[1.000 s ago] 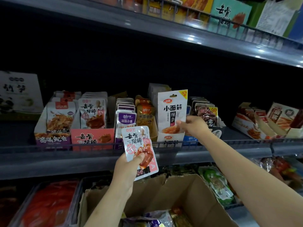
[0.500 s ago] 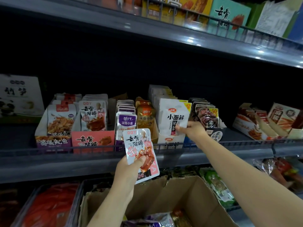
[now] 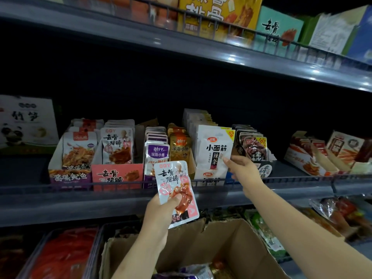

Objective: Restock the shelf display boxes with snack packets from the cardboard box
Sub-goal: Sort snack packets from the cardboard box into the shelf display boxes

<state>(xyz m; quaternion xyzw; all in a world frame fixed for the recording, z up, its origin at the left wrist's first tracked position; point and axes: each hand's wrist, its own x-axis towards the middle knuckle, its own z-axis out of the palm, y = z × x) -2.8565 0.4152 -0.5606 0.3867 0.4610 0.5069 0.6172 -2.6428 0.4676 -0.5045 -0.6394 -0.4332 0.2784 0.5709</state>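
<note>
At the bottom centre of the frame sits the open cardboard box (image 3: 211,246), packets showing inside. Just above it, the left hand (image 3: 161,214) grips a pink-and-white packet (image 3: 176,190) upright, thumb across its lower front. Further in, at centre right, the right hand (image 3: 242,168) pinches the lower right edge of a white packet (image 3: 214,150) standing in its display box (image 3: 209,175) on the shelf (image 3: 60,198), among other filled boxes.

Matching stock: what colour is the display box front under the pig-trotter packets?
Pink display box front, head view.
</note>
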